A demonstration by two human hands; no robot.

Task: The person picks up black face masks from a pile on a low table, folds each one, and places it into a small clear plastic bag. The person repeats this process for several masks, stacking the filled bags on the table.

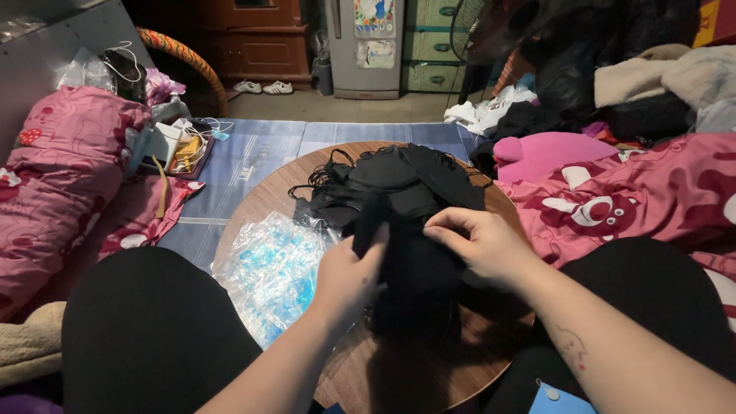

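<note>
Both hands, the left hand (pixel 349 276) and the right hand (pixel 479 245), pinch one black face mask (pixel 406 264) over the round wooden surface (pixel 460 360), and its thin loops could snag on the mask pile (pixel 399 184) just behind and drag it over.

Bare forearms, small tattoo on the right; black trousers.
</note>
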